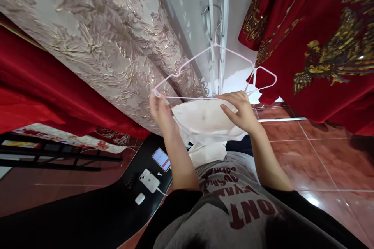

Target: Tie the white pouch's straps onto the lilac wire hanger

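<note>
A white wire hanger (201, 58) hangs by its hook from a white rail (214, 27). My left hand (160, 113) is closed on the hanger's left end, pinching it together with the edge of a white garment (204, 120). My right hand (239, 111) presses curled fingers on the garment's top right, just under the hanger's bottom bar. The white cloth drapes down between my forearms toward my grey printed shirt.
A beige gold-embroidered garment (102, 35) hangs at the left over red fabric (35, 93). Red gold-embroidered garments (321, 46) hang at the right. A black surface (96, 210) at lower left carries two phones (161, 158) and a small white case (140, 198). The floor has red tiles (321, 155).
</note>
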Available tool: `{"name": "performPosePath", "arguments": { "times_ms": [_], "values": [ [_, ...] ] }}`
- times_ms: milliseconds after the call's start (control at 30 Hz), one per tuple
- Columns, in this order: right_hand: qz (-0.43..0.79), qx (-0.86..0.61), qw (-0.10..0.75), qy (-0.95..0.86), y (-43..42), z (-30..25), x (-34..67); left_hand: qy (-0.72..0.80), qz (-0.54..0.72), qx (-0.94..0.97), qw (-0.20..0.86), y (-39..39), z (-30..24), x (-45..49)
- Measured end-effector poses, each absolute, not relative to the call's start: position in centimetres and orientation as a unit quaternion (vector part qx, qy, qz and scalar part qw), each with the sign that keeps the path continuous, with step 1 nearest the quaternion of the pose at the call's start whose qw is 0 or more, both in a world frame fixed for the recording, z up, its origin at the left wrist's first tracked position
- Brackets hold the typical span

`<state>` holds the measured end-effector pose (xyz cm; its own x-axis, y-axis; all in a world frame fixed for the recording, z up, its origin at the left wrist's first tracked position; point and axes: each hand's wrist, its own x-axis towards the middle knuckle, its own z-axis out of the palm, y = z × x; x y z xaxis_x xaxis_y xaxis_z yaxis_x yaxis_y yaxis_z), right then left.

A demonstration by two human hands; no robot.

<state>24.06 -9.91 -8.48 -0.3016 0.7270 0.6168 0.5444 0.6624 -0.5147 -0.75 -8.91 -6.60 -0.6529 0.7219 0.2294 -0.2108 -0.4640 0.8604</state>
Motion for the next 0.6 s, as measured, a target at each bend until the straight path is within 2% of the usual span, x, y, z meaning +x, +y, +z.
{"name": "performPosePath", "arguments": {
  "times_ms": [67,133,300,467,600],
  "values": [
    [0.11,-0.383,0.426,-0.812,-10.4,-8.4,23.4,0.417,0.757,0.329,0.379,-9.1,-7.7,0.5],
    [0.109,-0.377,0.435,-0.81,-10.7,-8.4,22.9,0.391,0.737,0.355,0.421,-9.4,-7.9,1.8],
    [0.042,-0.5,0.598,-0.625,-9.7,-8.2,25.2,0.386,0.76,0.346,0.392,-9.3,-7.4,3.6],
    [0.198,-0.522,0.54,-0.63,-7.2,-5.5,28.3,0.371,0.77,0.336,0.396,-8.6,-7.9,3.5],
    [0.254,-0.439,0.635,-0.582,-5.0,-4.6,29.5,0.375,0.761,0.337,0.408,-8.3,-8.1,3.4]
  ]
}}
